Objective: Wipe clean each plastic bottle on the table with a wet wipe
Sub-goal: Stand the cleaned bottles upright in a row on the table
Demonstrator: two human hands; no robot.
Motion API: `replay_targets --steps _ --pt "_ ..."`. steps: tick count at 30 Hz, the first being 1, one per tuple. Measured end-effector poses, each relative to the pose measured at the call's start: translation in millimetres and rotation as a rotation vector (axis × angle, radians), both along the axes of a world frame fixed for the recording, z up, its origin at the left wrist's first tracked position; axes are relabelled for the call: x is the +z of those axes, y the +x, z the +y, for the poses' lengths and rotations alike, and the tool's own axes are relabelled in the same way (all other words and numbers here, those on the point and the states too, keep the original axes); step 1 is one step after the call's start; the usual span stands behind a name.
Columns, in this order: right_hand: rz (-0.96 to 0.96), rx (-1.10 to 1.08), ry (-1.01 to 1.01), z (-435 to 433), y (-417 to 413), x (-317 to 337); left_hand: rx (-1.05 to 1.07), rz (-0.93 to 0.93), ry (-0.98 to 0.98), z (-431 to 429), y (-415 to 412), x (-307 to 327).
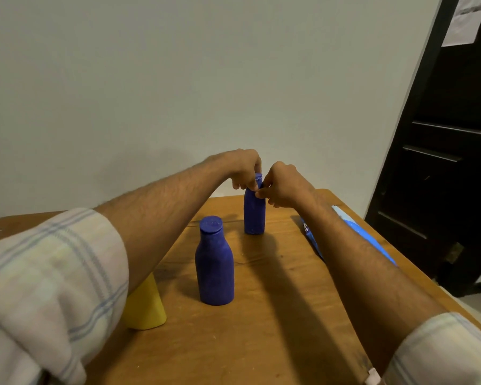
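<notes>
The left grip (243,169) comes down from above and to the left, its fingers curled round the cap and neck of the far blue bottle (254,215), clenched on it. The right grip (285,184) meets the same bottle from the right, its knuckles bent and its thumb and forefinger pinching at the neck just below the cap. The two grips almost touch each other over the bottle top. Whether anything thin lies between the right fingertips and the plastic I cannot tell.

The far blue bottle stands upright on the wooden counter (275,315), toward its far edge, with only its body showing below the grips.

Nearer, and a little to the left, a second blue bottle (214,268) stands upright with its cap on, apart from both grips and between the two forearms. At the near left a yellow bottle (146,307) stands on the counter, its upper part hidden under the left forearm.

On the right side of the counter lies a flat blue and white wipes pack (310,234), partly covered by the right forearm. Both arms wear pale checked sleeves (53,273) pushed up to the elbows.

Behind the counter is a plain light wall (178,79), and at the far right a dark door (442,162) with a sheet of paper (464,20) on it.
</notes>
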State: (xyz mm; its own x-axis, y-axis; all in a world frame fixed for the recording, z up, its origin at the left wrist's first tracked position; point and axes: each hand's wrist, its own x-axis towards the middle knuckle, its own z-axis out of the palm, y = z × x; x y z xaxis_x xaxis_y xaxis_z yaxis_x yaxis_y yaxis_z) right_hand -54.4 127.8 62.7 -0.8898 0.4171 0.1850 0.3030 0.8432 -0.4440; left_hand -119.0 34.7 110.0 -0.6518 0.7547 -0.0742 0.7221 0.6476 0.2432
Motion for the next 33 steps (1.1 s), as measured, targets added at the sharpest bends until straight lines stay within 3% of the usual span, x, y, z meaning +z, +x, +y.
replay_targets --steps 8,12,17,21,28,33 --pt "0.035 -0.031 0.056 -2 12 16 0.04 0.044 -0.052 -14 11 19" --pt "0.067 -0.013 0.018 -11 29 45 0.035 0.031 -0.219 -43 17 48" --pt "-0.32 0.294 -0.147 -45 61 79 -0.033 -0.081 -0.509 -85 31 64" --pt "-0.513 0.387 -0.116 -73 70 73 -0.085 -0.182 -0.602 -108 47 48" --pt "-0.56 0.413 -0.118 -99 74 52 -0.139 -0.173 -0.415 -118 67 13" --pt "-0.446 0.401 -0.095 -97 63 50 -0.116 -0.121 -0.246 -119 54 10"
